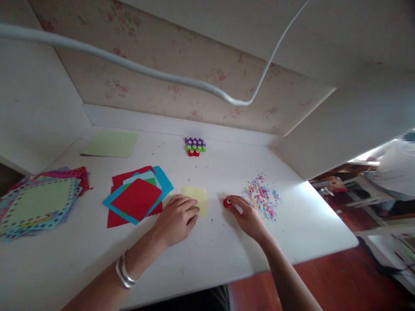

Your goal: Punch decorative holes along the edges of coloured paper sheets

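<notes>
My left hand (178,218) rests on the left part of a small yellow paper sheet (201,198), its fingers together and curled over it. To the right of the sheet, my right hand (247,217) grips a small red craft punch (226,202) between thumb and fingers, at the table surface. Beside that hand lies a scatter of tiny multicoloured paper bits (263,196). Left of my left hand is a loose pile of red, blue and green paper squares (136,198).
Purple, green and red punches (194,147) stand in rows near the back wall. A pale green sheet (110,144) lies at the back left, and patterned-edge papers (42,203) are stacked at the far left. A person in white (398,166) is at the right edge.
</notes>
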`<state>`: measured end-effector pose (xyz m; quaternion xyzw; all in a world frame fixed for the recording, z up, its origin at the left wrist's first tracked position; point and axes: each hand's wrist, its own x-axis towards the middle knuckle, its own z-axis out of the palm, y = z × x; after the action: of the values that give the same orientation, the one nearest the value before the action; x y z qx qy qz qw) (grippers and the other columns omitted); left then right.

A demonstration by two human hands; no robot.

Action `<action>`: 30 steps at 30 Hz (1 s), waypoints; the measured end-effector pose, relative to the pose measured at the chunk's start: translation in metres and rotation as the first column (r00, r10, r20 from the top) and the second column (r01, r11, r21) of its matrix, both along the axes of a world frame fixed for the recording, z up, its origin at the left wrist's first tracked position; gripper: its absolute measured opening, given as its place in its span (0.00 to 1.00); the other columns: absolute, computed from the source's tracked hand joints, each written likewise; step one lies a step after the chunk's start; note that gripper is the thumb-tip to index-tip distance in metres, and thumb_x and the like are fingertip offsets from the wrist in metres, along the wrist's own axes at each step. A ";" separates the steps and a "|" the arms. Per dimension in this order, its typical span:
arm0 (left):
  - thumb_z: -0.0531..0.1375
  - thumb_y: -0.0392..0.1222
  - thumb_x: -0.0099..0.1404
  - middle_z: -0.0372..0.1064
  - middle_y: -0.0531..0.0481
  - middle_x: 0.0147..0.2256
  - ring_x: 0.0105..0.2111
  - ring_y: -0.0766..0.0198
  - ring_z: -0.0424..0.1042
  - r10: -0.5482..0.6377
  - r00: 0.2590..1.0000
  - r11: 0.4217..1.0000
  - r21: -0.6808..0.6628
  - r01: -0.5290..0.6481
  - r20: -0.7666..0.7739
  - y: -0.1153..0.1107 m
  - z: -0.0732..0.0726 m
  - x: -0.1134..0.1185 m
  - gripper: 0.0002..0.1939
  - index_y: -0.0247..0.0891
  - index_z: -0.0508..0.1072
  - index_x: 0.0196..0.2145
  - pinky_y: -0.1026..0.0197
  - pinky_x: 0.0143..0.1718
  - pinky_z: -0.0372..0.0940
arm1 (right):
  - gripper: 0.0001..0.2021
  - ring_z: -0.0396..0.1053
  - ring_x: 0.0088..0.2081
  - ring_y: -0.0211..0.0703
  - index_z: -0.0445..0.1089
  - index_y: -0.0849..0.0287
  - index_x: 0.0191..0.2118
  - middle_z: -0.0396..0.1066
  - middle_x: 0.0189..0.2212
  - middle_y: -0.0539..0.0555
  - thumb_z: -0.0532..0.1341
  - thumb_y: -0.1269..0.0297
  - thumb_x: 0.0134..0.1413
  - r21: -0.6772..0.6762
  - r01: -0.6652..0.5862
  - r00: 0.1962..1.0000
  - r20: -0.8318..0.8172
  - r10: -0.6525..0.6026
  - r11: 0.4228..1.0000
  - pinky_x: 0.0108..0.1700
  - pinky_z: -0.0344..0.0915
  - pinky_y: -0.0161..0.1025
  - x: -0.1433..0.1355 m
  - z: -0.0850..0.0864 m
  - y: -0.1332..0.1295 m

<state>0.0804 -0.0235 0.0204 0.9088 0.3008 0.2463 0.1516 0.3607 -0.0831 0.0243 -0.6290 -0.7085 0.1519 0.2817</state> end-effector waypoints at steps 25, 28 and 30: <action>0.63 0.42 0.62 0.68 0.41 0.52 0.53 0.44 0.63 0.345 0.936 0.927 -0.132 -0.352 -0.072 0.005 -0.007 0.004 0.29 0.40 0.63 0.60 0.42 0.53 0.58 | 0.12 0.71 0.48 0.50 0.72 0.51 0.52 0.71 0.48 0.59 0.58 0.64 0.65 0.024 -0.043 0.974 -0.220 0.047 0.999 0.50 0.73 0.49 -0.052 0.006 -0.013; 0.61 0.36 0.62 0.67 0.42 0.47 0.48 0.50 0.67 0.356 0.934 0.908 -0.243 -0.341 0.020 0.008 -0.007 0.004 0.29 0.37 0.62 0.60 0.48 0.51 0.63 | 0.10 0.71 0.47 0.46 0.72 0.50 0.49 0.68 0.46 0.57 0.59 0.64 0.64 0.019 -0.023 0.912 -0.409 0.029 1.000 0.47 0.74 0.44 -0.063 0.007 -0.005; 0.58 0.33 0.63 0.66 0.45 0.43 0.41 0.58 0.70 0.347 0.934 0.894 -0.330 -0.302 0.087 0.011 -0.006 0.002 0.25 0.37 0.65 0.58 0.55 0.46 0.67 | 0.08 0.71 0.45 0.44 0.71 0.50 0.47 0.67 0.45 0.55 0.60 0.63 0.64 -0.005 -0.046 0.835 -0.549 0.036 0.999 0.46 0.74 0.41 -0.069 0.007 0.002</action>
<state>0.0825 -0.0120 0.0140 0.7900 0.4718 0.2826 0.2708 0.2915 -0.0812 0.0310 -0.5464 -0.6099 0.3382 0.4638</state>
